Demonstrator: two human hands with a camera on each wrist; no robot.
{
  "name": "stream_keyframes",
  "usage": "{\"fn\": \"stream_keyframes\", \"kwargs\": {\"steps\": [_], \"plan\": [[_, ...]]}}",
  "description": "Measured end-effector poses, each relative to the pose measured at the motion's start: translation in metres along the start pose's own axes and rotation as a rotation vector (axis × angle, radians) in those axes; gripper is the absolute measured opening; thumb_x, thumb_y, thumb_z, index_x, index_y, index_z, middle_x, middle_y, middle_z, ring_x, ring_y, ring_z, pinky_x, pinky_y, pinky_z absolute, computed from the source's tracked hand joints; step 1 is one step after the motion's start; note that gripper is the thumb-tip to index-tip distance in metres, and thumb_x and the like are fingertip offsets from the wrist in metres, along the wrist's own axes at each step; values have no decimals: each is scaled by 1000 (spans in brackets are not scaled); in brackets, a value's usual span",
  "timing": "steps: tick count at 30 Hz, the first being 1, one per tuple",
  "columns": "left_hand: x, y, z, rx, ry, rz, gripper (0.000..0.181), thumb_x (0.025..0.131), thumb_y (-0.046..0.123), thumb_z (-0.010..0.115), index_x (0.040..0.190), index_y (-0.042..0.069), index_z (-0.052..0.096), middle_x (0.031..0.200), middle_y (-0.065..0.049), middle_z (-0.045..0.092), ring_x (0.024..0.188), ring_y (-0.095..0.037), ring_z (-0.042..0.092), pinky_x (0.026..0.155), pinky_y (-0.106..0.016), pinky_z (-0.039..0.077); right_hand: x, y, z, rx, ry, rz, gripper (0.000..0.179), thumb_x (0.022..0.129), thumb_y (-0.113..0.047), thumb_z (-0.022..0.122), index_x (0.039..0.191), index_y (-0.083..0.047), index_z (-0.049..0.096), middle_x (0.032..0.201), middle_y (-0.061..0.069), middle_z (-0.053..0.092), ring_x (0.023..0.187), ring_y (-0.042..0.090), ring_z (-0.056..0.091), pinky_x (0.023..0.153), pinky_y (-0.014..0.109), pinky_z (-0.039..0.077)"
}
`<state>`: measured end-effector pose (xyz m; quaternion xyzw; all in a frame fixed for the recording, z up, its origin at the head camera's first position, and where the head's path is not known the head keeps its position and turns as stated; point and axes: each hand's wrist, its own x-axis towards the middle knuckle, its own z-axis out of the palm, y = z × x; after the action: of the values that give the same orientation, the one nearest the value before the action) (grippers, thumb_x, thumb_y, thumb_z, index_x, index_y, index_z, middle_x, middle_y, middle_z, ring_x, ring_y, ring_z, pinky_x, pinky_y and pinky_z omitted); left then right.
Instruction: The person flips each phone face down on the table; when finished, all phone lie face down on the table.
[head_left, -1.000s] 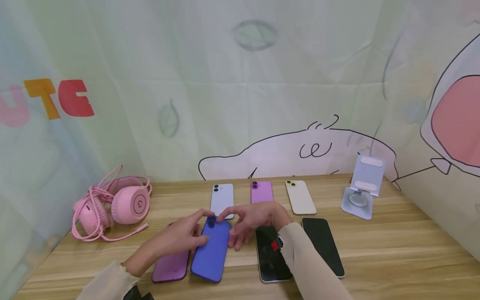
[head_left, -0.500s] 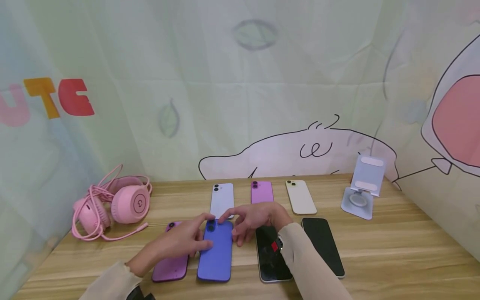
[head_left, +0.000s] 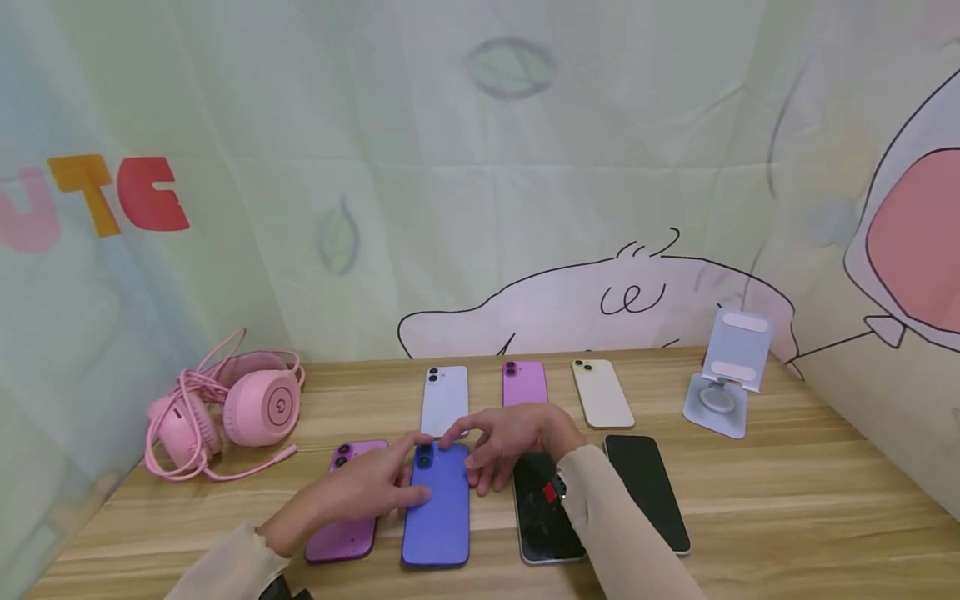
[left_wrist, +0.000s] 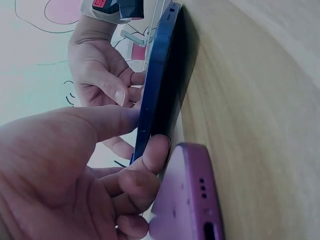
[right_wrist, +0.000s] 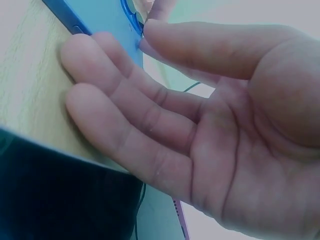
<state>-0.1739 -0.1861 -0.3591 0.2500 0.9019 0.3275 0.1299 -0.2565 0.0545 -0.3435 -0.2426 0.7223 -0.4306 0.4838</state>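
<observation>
A blue smartphone (head_left: 438, 529) lies camera side up, with its long side pointing away from me. My left hand (head_left: 367, 482) grips its left side, the thumb over the back and the other fingers at the edge, as the left wrist view shows. The index finger of my right hand (head_left: 513, 437) touches the phone's top edge near the camera. Its other fingers (right_wrist: 150, 117) lie loosely bent beside the phone's right side. Under my left wrist is a purple smartphone (head_left: 341, 542), partly covered. My right forearm passes over a smartphone with a black screen (head_left: 540, 521).
Along the table's back lie a pale blue phone (head_left: 446, 396), a pink-purple phone (head_left: 525, 382) and a cream phone (head_left: 603, 396). Another black-screen phone (head_left: 648, 492) lies right. Pink headphones (head_left: 258, 408) with a coiled cable sit left, a folding phone stand (head_left: 738, 342) back right.
The blue phone has shifted right and turned from slanted to nearly straight. My left hand has moved right with it, uncovering the purple phone's camera. The right hand has barely moved.
</observation>
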Motion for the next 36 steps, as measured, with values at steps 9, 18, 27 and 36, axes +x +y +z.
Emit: {"fn": "stream_keyframes", "kwargs": {"steps": [9,18,27,36], "plan": [[5,2,1,43,-33,-21,73,91,31,73,150,5,39,70,4,55,58,-10,49,52,-26,37,-2,1,-5,-13,-1,7,40,103,-7,53,143,-13,49,95,13,70,77,21,70,73,32,58],[4,0,8,23,-89,2,75,90,33,74,151,6,39,72,5,54,58,-8,48,52,-24,35,-5,18,2,1,12,-30,37,103,-5,52,140,-9,51,92,13,70,76,21,69,72,33,58],[20,16,3,144,-77,9,62,86,29,78,139,6,54,71,4,51,60,-9,47,53,-25,36,-17,24,-4,-72,46,-136,37,103,-6,52,140,-8,52,96,12,71,77,20,69,73,33,58],[43,29,10,173,-94,-36,52,85,26,80,130,12,59,67,4,55,57,-10,50,52,-26,36,-25,33,-14,-61,79,-240,35,103,-3,51,137,-5,53,99,16,71,82,20,71,79,35,58]]}}
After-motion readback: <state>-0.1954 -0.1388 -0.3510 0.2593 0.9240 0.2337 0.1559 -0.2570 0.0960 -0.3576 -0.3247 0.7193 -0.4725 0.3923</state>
